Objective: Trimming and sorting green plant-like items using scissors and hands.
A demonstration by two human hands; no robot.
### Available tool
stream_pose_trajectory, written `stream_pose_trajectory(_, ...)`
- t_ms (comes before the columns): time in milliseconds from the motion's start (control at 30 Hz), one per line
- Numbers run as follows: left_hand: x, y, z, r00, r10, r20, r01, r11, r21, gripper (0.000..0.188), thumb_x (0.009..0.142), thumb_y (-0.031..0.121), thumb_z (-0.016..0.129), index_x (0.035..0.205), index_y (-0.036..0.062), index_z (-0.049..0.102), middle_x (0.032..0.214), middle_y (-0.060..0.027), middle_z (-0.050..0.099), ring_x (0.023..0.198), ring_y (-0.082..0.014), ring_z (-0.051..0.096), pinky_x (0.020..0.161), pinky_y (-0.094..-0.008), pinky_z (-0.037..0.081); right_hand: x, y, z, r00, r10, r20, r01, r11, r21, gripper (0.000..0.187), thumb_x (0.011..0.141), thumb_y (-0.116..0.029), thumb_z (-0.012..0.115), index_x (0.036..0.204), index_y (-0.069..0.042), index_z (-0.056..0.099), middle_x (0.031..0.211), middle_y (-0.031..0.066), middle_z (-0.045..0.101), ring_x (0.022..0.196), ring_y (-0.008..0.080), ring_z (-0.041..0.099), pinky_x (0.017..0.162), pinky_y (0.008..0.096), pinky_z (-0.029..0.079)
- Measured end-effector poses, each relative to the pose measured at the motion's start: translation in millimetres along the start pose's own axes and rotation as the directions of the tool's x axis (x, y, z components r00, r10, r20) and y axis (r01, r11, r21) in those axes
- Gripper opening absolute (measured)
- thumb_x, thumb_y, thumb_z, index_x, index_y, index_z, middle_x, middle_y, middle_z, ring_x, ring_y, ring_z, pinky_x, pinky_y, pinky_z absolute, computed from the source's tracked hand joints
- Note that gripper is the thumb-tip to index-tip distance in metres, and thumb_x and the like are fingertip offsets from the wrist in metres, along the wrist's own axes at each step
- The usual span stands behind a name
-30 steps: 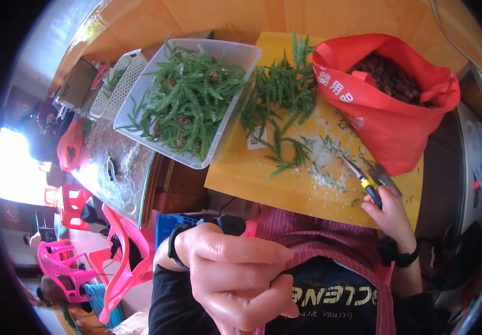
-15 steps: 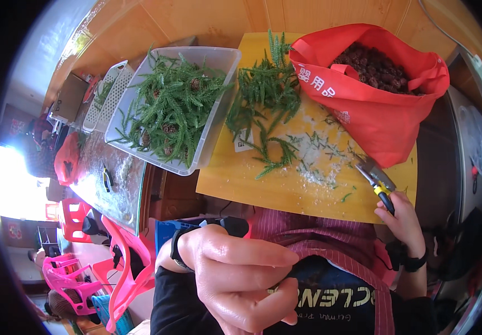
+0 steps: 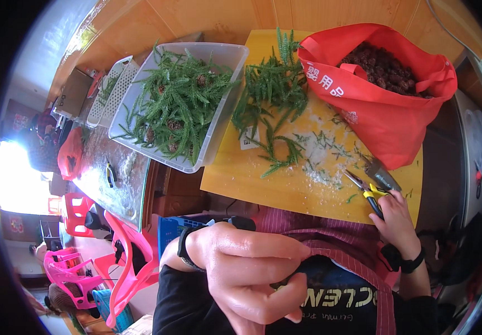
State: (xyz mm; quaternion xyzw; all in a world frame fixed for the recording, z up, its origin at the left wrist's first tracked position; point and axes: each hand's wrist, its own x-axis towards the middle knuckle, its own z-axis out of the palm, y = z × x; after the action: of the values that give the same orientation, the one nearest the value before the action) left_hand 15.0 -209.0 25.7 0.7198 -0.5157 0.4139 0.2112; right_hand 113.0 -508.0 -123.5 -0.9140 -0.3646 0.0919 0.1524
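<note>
My left hand (image 3: pixel 255 271) is raised close in front of my chest, fingers curled in and pressed together. What it pinches, if anything, is hidden by the fingers. At the right front of the yellow board (image 3: pixel 241 187), my right hand (image 3: pixel 398 220) is closed round the yellow-and-black handles of long-nosed pliers (image 3: pixel 368 192), whose jaws point up and left. Just beyond them lies a dark flat blade-like tool (image 3: pixel 381 176). Green sprigs (image 3: pixel 274 84) and a curled green wreath-like piece (image 3: pixel 283 153) rest on the board, among white granules and clipped needles.
A clear plastic bin (image 3: pixel 210 134) of green sprigs and pine cones stands left of the board. At the back right, a red bag (image 3: pixel 380 125) is filled with brown cones (image 3: pixel 380 70). Another pair of pliers (image 3: pixel 110 174) lies on the left table. Pink chairs (image 3: pixel 129 268) stand at lower left.
The pliers have shifted left, and their handles now stand wider apart in my right hand. My left hand keeps its curled shape. The whole view has slid slightly to the right.
</note>
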Motion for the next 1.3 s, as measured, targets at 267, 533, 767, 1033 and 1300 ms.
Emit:
stream_pose_trajectory(267, -6, -2, 5, 0.993, -0.022, -0.115, 0.014, 0.998, -0.068, 0.058, 0.082, 0.031, 0.063, 0.131, 0.0455, 0.036, 0.083, -0.0034, 0.054, 0.057, -0.0175, 0.052, 0.065, -0.0339, 0.051, 2, -11, 1, 0.999, -0.001, 0.036, 0.002, 1.0, -0.022, 0.032, 0.063, -0.011, 0.073, 0.085, -0.002, 0.053, 0.093, 0.0165, 0.054, 0.106, 0.0362, 0.044, 0.09, 0.0409, 0.038)
stream_pose_trajectory(533, -40, 5, 17, 0.91, -0.398, 0.114, 0.395, 0.917, 0.051, 0.015, 0.07, 0.018, 0.07, 0.081, 0.0115, 0.063, 0.072, -0.0023, 0.053, 0.062, -0.0164, 0.055, 0.066, -0.0333, 0.051, 29, -6, -21, 0.991, -0.05, -0.128, 0.052, 0.999, 0.013, 0.01, 0.072, -0.014, 0.063, 0.074, -0.007, 0.056, 0.073, 0.0086, 0.057, 0.074, 0.0295, 0.055, 0.066, 0.039, 0.044)
stream_pose_trajectory(767, -73, -12, 35, 0.575, -0.756, 0.313, 0.726, 0.648, 0.23, 0.017, 0.073, 0.009, 0.065, 0.088, 0.0021, 0.061, 0.068, -0.0065, 0.055, 0.068, -0.0235, 0.057, 0.078, -0.0361, 0.047, 108, 0, -29, 0.991, -0.082, -0.106, 0.072, 0.993, -0.091, 0.013, 0.077, -0.019, 0.059, 0.08, -0.006, 0.057, 0.079, 0.0106, 0.058, 0.074, 0.0308, 0.058, 0.062, 0.0401, 0.046)
stream_pose_trajectory(1033, -85, -6, 47, 0.294, -0.935, 0.197, 0.946, 0.315, 0.082, 0.053, 0.075, 0.005, 0.066, 0.124, 0.0018, 0.048, 0.119, -0.0161, 0.053, 0.094, -0.0276, 0.058, 0.082, -0.0349, 0.047, 149, 5, 2, 0.996, -0.094, -0.006, 0.087, 0.939, -0.332, 0.012, 0.07, -0.017, 0.062, 0.066, -0.006, 0.06, 0.065, 0.0135, 0.061, 0.064, 0.0314, 0.061, 0.058, 0.042, 0.049)
stream_pose_trajectory(1300, -86, -19, 68, 0.19, -0.928, 0.321, 0.969, 0.125, -0.212, 0.048, 0.077, 0.003, 0.065, 0.123, 0.0022, 0.049, 0.125, -0.0134, 0.049, 0.088, -0.0175, 0.059, 0.073, -0.0257, 0.049, 151, -9, -17, 0.977, -0.165, -0.137, 0.129, 0.963, -0.237, 0.012, 0.076, -0.017, 0.059, 0.076, -0.006, 0.054, 0.063, 0.0135, 0.059, 0.061, 0.0317, 0.06, 0.054, 0.0423, 0.048)
